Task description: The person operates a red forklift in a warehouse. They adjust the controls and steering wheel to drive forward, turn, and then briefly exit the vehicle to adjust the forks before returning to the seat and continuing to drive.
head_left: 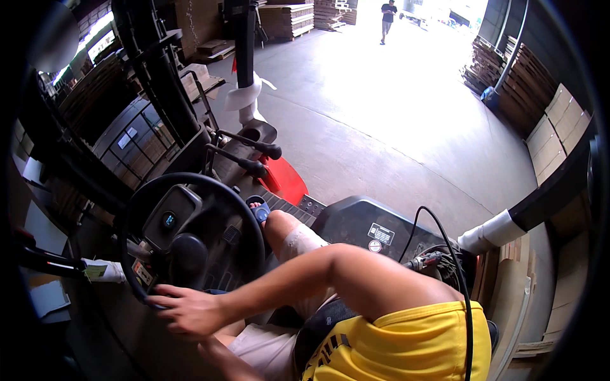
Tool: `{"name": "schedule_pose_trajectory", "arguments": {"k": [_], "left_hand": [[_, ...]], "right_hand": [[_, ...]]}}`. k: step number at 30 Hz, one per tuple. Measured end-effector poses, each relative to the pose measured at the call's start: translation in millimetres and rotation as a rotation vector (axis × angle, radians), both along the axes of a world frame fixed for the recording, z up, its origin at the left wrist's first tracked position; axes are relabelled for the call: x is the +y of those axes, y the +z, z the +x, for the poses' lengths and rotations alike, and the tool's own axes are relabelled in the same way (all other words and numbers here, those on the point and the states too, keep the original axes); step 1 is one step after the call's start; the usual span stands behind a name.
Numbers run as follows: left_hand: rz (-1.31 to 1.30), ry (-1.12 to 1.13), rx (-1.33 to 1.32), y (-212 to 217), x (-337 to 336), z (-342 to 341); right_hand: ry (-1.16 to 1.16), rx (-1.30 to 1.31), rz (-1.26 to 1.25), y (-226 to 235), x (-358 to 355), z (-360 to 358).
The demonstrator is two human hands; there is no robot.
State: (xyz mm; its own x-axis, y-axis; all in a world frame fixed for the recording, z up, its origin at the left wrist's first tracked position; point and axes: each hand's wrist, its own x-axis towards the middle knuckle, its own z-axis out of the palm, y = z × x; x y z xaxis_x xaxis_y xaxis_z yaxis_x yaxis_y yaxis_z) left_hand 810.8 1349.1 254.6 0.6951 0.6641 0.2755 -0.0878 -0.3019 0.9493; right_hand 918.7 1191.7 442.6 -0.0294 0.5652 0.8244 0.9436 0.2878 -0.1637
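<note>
I sit at the controls of a forklift. My right hand point(194, 311) rests on the lower left rim of the black steering wheel point(259, 235), its fingers bent over the rim. My left forearm point(225, 362) comes up from the lower edge; my left hand is hidden behind the right one, so its fingers cannot be made out. Inside the wheel a dash panel with a small lit display point(169, 220) shows. Two levers with black knobs point(270, 150) stand beyond the wheel, touched by neither hand. A sandalled foot point(259, 208) is on the floor plate.
The forklift's mast point(155, 76) rises at the left. Far off, a person in dark clothes point(387, 22) stands on the concrete floor point(375, 120). Stacked boards point(286, 20) line the back, with more stacks point(527, 73) at the right. A black cable point(467, 286) hangs beside my shoulder.
</note>
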Motion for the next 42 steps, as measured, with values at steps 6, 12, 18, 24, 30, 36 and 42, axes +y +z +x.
{"name": "schedule_pose_trajectory", "arguments": {"k": [6,12,18,24,30,36,42], "left_hand": [[-0.362,0.217,0.059,101.2,-45.3,30.7],[-0.106,0.089,-0.011,88.8,-33.8,21.1],[0.052,0.122,-0.058,32.8,-8.4,36.6],[0.031,0.162,-0.081,78.7,-43.5,52.3],[-0.261,0.27,-0.05,65.7,-39.8,39.6],[-0.227,0.335,-0.005,75.4,-56.6,33.1],[-0.002,0.348,0.137,85.4,-68.4,47.6]], "right_hand": [[-0.325,0.103,0.089,82.9,74.4,73.7],[-0.498,0.048,0.097,114.8,31.2,145.1],[-0.496,0.18,-0.146,131.7,-8.8,147.8],[-0.453,0.288,0.009,115.5,-1.8,157.9],[-0.42,0.22,0.07,107.0,40.5,99.3],[-0.283,0.087,0.008,75.1,29.6,17.8],[-0.185,-0.148,-0.19,-3.5,-63.7,-5.4]]}}
